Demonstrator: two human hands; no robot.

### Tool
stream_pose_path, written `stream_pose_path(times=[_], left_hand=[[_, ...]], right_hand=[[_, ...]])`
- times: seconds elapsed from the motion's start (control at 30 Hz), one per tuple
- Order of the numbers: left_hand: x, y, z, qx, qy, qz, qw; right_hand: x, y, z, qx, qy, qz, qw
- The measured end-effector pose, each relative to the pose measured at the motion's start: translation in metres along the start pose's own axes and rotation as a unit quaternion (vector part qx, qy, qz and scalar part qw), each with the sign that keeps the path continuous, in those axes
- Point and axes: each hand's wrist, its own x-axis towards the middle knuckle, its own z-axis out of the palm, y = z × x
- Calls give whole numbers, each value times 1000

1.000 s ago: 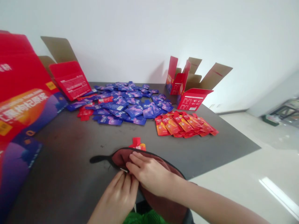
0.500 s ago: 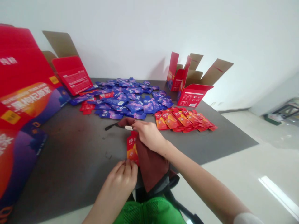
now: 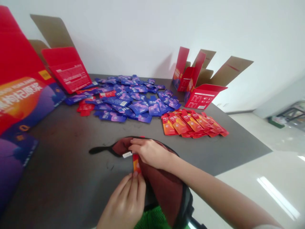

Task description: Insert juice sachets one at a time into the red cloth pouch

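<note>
A dark red cloth pouch (image 3: 162, 187) with a black trim lies at the near edge of the grey table (image 3: 71, 165). My right hand (image 3: 149, 152) grips the pouch's upper rim, fingers curled beside a small white tag. My left hand (image 3: 126, 203) is closed on the pouch's near edge and pinches the lower end of a red-orange sachet (image 3: 136, 165), which sits half inside the opening. A black strap (image 3: 100, 149) trails left from the pouch.
A spread of blue sachets (image 3: 133, 101) covers the table's far middle. A row of red-orange sachets (image 3: 193, 124) lies to the right. Open red cartons stand at back right (image 3: 200, 92) and back left (image 3: 64, 70). A large red-purple box (image 3: 19, 105) fills the left.
The pouch and both hands have come back toward the near edge. The red-orange sachet has sunk deeper into the pouch, with less of it showing than half a second ago.
</note>
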Motion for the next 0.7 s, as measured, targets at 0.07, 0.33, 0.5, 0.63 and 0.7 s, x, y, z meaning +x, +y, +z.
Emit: stream_pose_path(times=[0.07, 0.33, 0.5, 0.63, 0.7], left_hand=[[2, 1, -2, 2, -4, -9, 1000], [8, 5, -4, 15, -30, -30, 999], [7, 6, -3, 17, -9, -15, 1000], [3, 3, 1, 24, 23, -12, 999], [1, 1, 4, 17, 9, -3, 1000]], right_hand=[[14, 15, 0, -3, 7, 29, 1000], [3, 7, -30, 11, 140, 124, 982], [-38, -36, -23, -8, 57, 49, 997], [-33, -34, -4, -66, -2, 4, 998], [-24, -25, -1, -58, -8, -6, 998]])
